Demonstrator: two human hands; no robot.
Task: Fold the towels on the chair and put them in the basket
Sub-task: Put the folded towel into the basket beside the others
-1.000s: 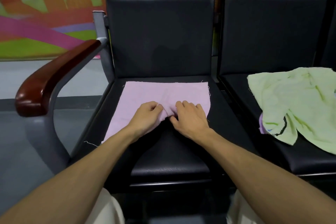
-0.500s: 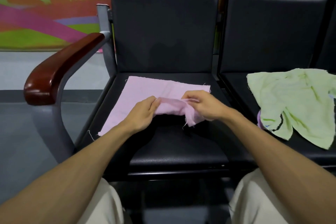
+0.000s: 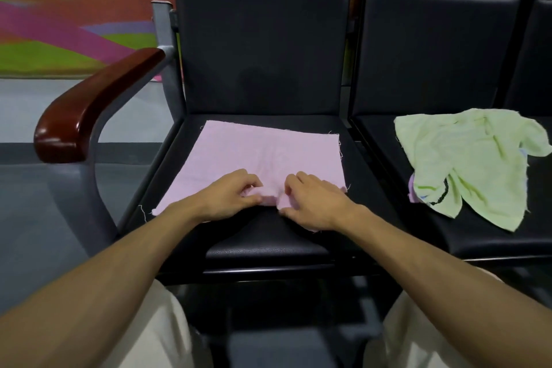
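Note:
A pink towel lies spread on the seat of the black chair in front of me. Both my hands sit at its near edge, close together. My left hand pinches a small bunched fold of the pink cloth with curled fingers. My right hand grips the same bunched edge from the right. A crumpled light green towel lies on the neighbouring seat to the right, with a bit of purple cloth showing under it. No basket is in view.
A brown wooden armrest on a grey frame stands at the chair's left. The second black seat adjoins on the right. Grey floor and a colourful wall panel lie to the left. My knees in light trousers are at the bottom.
The right hand had lifted the near right part of the pink towel off the seat; that part now lies down again, and both hands are back together at the near edge.

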